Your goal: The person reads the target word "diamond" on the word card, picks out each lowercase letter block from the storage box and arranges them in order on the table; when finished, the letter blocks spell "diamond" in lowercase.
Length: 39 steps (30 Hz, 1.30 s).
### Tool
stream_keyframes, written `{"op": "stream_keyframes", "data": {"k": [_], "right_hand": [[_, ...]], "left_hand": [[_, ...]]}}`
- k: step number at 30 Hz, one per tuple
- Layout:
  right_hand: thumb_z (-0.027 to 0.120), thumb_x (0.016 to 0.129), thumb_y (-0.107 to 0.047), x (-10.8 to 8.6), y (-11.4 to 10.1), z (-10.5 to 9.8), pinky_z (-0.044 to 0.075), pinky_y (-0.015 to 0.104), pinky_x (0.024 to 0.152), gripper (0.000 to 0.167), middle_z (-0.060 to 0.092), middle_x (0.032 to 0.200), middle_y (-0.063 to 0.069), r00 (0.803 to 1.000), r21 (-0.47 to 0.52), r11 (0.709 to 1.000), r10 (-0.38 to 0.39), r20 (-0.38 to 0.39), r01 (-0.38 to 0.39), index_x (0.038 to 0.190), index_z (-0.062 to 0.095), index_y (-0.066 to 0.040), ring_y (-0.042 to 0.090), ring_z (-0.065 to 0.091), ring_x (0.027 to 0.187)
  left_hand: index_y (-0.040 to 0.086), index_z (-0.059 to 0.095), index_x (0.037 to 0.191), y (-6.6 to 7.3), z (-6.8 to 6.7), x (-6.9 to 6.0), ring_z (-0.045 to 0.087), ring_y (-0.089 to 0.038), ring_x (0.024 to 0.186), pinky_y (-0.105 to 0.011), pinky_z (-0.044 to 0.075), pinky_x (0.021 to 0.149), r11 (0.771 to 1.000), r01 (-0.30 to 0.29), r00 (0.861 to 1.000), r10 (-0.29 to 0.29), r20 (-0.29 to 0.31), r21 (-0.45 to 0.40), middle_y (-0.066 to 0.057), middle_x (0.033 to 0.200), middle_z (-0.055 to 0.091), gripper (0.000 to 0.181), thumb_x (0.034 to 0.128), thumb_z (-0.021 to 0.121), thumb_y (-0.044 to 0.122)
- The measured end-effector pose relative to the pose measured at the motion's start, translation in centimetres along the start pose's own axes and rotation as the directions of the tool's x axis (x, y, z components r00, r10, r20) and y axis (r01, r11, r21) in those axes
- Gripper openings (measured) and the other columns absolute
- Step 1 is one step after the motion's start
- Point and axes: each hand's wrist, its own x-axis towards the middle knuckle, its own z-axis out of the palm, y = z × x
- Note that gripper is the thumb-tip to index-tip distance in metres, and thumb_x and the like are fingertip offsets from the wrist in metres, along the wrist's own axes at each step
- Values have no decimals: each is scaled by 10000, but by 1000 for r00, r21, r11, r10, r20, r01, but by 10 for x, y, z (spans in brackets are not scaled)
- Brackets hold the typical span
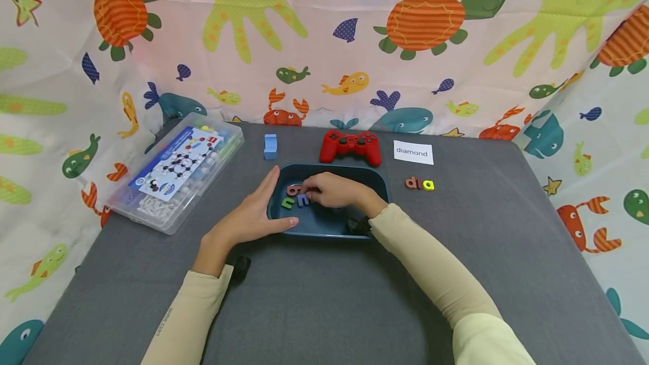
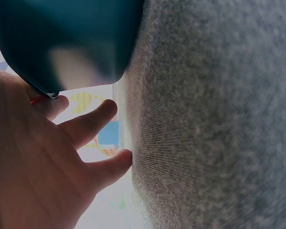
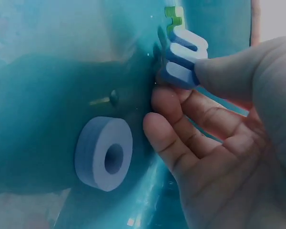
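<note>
Right hand (image 1: 334,189): inside the dark blue tray (image 1: 329,221), thumb and fingers pinching a blue-violet letter m (image 3: 183,53). In the right wrist view the letter's three lobes stand out past the thumb tip; the other fingers are bent beside it. Position of the letter: over the left part of the tray.

Left hand (image 1: 249,216): open, set around the tray's left end, thumb extended along the near rim and fingers along the left side. The left wrist view shows fingers spread beside the tray wall.

Other tray contents: green letter n (image 1: 288,203) and a reddish letter (image 1: 293,190), its exact character hard to read, both just left of the right hand's fingertips. A blue-violet ring-shaped letter o (image 3: 93,152) appears in the right wrist view, apart from the fingers.

Bench (image 1: 314,297), grey surface: to the right of the tray, an orange-brown letter d (image 1: 409,183), a letter i (image 1: 419,183) and a yellow letter a (image 1: 428,185) in a row. Above the row, a white card (image 1: 413,159) printed "diamond". Behind the tray, a red game controller (image 1: 350,148) and a small blue block (image 1: 270,146). At left, a clear plastic case (image 1: 174,173) with a molecule-pattern label.
</note>
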Motion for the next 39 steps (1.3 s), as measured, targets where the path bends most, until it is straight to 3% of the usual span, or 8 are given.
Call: {"op": "stream_keyframes", "data": {"k": [5,16,24,31,39], "right_hand": [[565,1102,-60,0,0,-1,555,292,799,199,674,975,61,999,43,999,25,-45,-23,1220,722,-31,183,629,831],[558,1102,-57,-2,2,-2,551,316,607,334,708,1042,82,998,188,982,28,-59,-16,1404,699,-83,222,668,805],[587,1077,-30,-2,1,-4,546,309,705,308,716,977,87,995,198,980,-5,-97,24,1348,733,-36,214,659,793],[653,1021,-20,-1,3,-4,571,306,774,320,698,1129,90,993,236,971,-9,-116,36,1332,728,-26,209,638,838],[619,1013,40,-3,3,-4,617,340,845,334,734,1078,103,993,305,952,7,-119,29,1329,721,6,215,739,861]], "left_hand": [[194,-66,1732,-2,0,0,93,-353,1633,-679,199,1237,1000,-5,1000,5,3,-9,4,1795,-75,1229,928,784,569],[189,-63,1732,-2,-1,0,107,-364,1630,-702,219,1220,1000,-5,1000,5,11,-7,3,1796,-74,1221,931,772,578],[185,-64,1732,0,-1,-1,98,-358,1632,-694,207,1228,1000,-1,1000,1,8,-18,0,1795,-77,1207,942,781,530],[195,-70,1731,1,-2,-1,98,-364,1631,-699,202,1227,1000,1,1000,-1,11,-11,2,1794,-82,1222,932,776,571],[201,-68,1732,0,-2,0,101,-367,1630,-705,201,1225,1000,3,1000,-3,13,-13,8,1795,-81,1204,943,776,541]]}}
